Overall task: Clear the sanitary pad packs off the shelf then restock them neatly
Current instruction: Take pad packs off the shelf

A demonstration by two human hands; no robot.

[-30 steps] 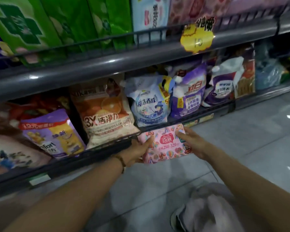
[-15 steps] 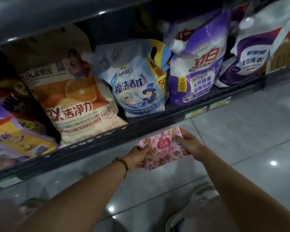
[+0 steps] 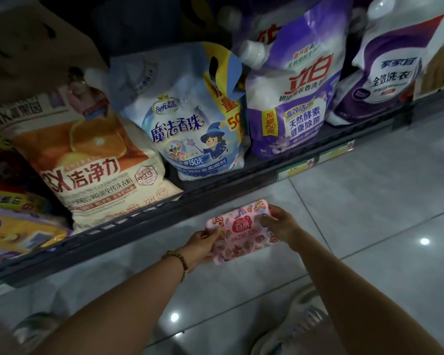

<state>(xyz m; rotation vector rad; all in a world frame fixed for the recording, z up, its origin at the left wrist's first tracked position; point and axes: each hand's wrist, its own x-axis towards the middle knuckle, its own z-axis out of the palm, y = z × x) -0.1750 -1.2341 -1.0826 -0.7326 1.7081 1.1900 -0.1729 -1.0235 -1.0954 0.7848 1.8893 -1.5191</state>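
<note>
Pack (image 3: pixel 239 233) dropped lower, past the shelf (image 3: pixel 164 216) lip; left hand (image 3: pixel 203 245) and right hand (image 3: pixel 280 225) both gripping it. Heading floorward — clearing phase.

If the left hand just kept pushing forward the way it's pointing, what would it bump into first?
The left hand grips the pink pad pack and points up toward the shelf. Going straight on, it would probably first meet the dark shelf edge just above, then the blue bag. Depth is hard to judge here.
</note>
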